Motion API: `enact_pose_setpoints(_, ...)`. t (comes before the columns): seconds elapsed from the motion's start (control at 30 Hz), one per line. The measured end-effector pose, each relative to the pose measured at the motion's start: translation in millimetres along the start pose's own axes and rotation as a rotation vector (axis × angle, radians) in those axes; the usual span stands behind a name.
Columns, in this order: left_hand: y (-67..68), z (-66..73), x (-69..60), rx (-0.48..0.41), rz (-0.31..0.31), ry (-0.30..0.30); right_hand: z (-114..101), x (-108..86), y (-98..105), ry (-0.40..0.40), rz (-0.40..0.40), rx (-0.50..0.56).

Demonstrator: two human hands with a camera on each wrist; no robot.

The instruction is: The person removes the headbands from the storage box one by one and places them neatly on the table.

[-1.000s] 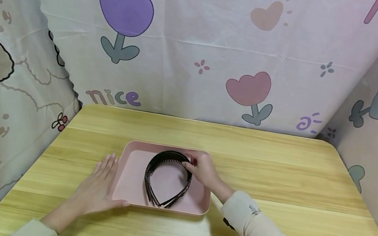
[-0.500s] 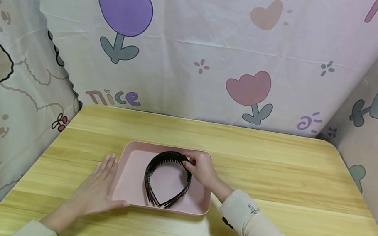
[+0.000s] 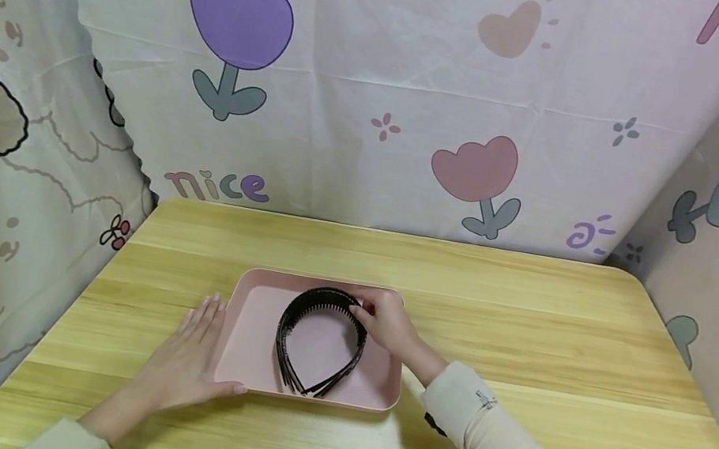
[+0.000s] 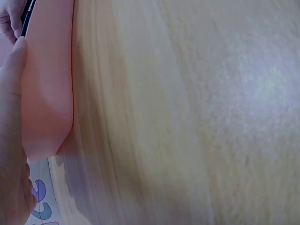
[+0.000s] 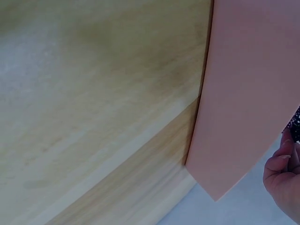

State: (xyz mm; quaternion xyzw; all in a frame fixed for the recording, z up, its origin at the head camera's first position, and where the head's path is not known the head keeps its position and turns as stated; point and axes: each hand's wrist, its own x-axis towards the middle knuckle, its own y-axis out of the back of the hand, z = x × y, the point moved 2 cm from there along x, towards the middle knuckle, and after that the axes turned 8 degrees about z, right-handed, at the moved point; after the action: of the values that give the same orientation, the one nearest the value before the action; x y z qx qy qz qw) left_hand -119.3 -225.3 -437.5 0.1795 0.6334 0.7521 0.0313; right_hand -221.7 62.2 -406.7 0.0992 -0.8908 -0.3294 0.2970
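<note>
Several black toothed headbands (image 3: 324, 300) lie nested together inside a shallow pink tray (image 3: 246, 333), their ends crossing at the near wall. My right hand (image 3: 386, 321) pinches the upper right part of the headbands between thumb and fingers. In the right wrist view a dark speckled bit of headband (image 5: 294, 125) shows by the fingertips of that hand. Along the tray's left side rests my left hand (image 3: 183, 362), its fingers straight against the wall and its thumb on the near left corner. The left wrist view shows the tray's outer wall (image 4: 49, 79) beside this hand.
The tray stands on a light wooden table (image 3: 528, 334), with bare wood around it. A patterned cloth (image 3: 353, 95) hangs behind the table and along both sides.
</note>
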Motion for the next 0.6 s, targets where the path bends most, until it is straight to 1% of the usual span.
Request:
enact_pose_setpoints(0.23,-0.9,0.0,0.1,-0.002,0.011,-0.005,-0.7,0.3,1.5,-0.008,-0.001,0.008)
enact_pose_setpoints(0.4,-0.5,0.6,-0.1,0.001,0.012,-0.004,-0.1,0.6,3.4,-0.039,0.011,0.065)
enact_pose_setpoints(0.47,-0.1,0.7,0.0,0.003,0.006,-0.001,0.4,1.2,4.8,-0.057,0.018,0.09)
enact_pose_setpoints(0.6,0.9,0.8,0.0,0.007,-0.01,0.004,0.9,4.0,9.6,-0.066,0.033,0.11)
